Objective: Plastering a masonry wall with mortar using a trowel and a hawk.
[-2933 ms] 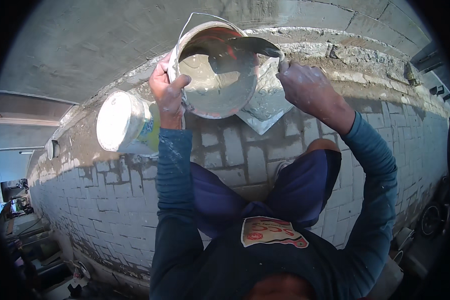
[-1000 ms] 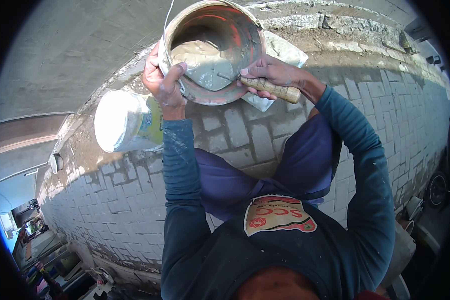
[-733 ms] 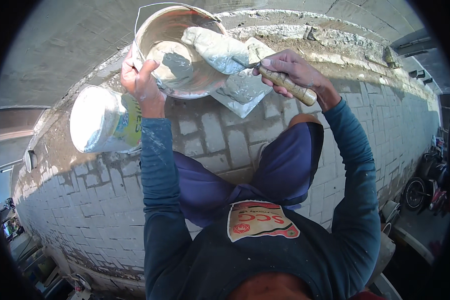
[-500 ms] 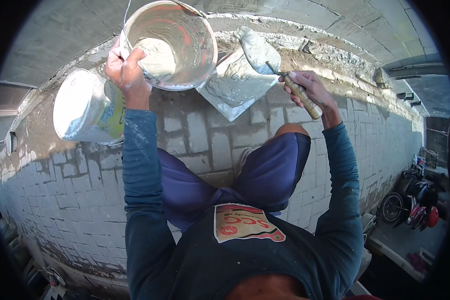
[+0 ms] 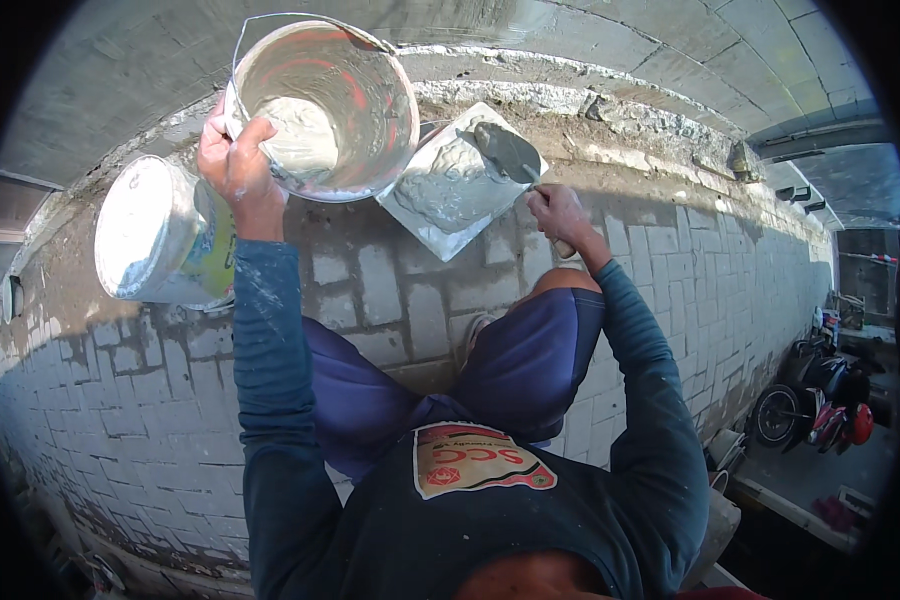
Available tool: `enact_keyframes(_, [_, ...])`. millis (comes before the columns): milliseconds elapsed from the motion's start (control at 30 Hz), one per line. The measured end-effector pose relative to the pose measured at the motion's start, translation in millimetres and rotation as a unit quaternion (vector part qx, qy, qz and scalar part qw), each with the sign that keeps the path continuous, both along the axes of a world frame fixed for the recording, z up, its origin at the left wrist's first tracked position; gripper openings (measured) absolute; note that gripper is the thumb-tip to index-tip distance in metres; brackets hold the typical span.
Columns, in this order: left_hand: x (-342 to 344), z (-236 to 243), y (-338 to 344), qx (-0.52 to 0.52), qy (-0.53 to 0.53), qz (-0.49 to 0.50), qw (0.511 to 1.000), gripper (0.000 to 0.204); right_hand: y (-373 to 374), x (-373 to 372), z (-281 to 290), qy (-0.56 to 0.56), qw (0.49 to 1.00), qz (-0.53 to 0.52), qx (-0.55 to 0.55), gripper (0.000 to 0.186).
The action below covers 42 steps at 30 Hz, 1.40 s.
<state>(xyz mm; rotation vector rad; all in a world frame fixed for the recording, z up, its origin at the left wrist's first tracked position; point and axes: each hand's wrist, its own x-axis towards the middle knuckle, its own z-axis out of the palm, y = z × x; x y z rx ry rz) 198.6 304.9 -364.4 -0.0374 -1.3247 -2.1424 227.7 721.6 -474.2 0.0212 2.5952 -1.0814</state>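
Note:
My left hand point(image 5: 240, 165) grips the rim of a tilted bucket point(image 5: 380, 130), its thumb over the edge. Wet grey mortar point(image 5: 300, 138) sits in the bottom of that bucket, and streaks of it coat the inner wall. In my right hand point(image 5: 562, 215) is a trowel point(image 5: 508, 152), its fingers closed round the handle. The trowel's blade rests against the heap of mortar point(image 5: 455, 185) on a square, light-coloured board point(image 5: 442, 243), just right of the bucket. The blade's underside is hidden.
A white lidded pail point(image 5: 150, 225) with a yellow-green label stands left of the bucket. Beyond the board runs a rough strip at the foot of a grey wall point(image 5: 610, 35). Paving blocks point(image 5: 380, 285) cover the ground. A motorcycle point(image 5: 815, 410) is parked far right.
My right hand has brought the trowel left and down from above the board's corner onto the mortar. The lump of mortar on its blade is no longer seen there. My left hand still holds the bucket.

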Motion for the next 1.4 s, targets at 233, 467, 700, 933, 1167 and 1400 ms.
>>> enact_keyframes(233, [5.4,4.5,-0.6,0.003,-0.024,0.001,1.000,0.052,-12.0,4.8,1.3,0.176,0.982,-0.014,0.071,0.031])
enact_keyframes(467, [1.2,0.8,1.4,-0.009,-0.038,-0.008,0.999,0.054,8.3,-4.5,-31.2,0.209,0.971,0.047,0.108,0.031])
enact_keyframes(700, [6.7,3.1,-5.2,-0.021,-0.043,0.003,0.999,0.042,40.9,-45.4,-13.8,0.002,0.990,-0.111,-0.088,0.031])
enact_keyframes(933, [13.0,9.8,-3.3,-0.019,-0.047,-0.002,0.999,0.037,90.4,-76.5,-40.4,-0.081,0.972,-0.119,-0.186,0.031])
enact_keyframes(1167, [13.1,7.3,-12.9,-0.050,-0.050,0.017,0.997,0.037,87.6,-66.9,-53.5,-0.190,0.933,-0.103,-0.290,0.027])
enact_keyframes(1400, [15.9,14.1,-5.3,-0.042,-0.056,0.022,0.997,0.036,76.6,-27.0,-48.7,-0.188,0.897,-0.061,-0.396,0.032])
